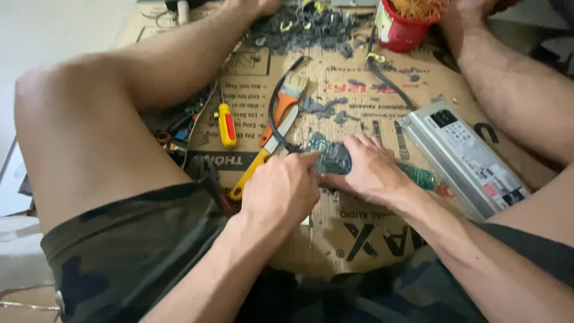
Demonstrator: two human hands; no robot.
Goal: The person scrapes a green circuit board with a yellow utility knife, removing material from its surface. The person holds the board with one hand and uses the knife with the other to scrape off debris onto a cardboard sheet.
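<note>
Left hand [281, 188]: our fingers clenched, pinching the circuit board's [332, 157] near edge.
Right hand [365, 170]: our fingers grasp the board, pressing it onto the cardboard [335, 233].
Nearby: yellow-handled knife [263, 157], grey metal box [463, 158].

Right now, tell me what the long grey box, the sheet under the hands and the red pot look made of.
Long grey box: seemingly metal, dull silver sheen, ribbed edges.
Sheet: corrugated cardboard, matt brown, printed, scuffed.
Red pot: probably plastic, glossy, smooth; not certain.
</note>
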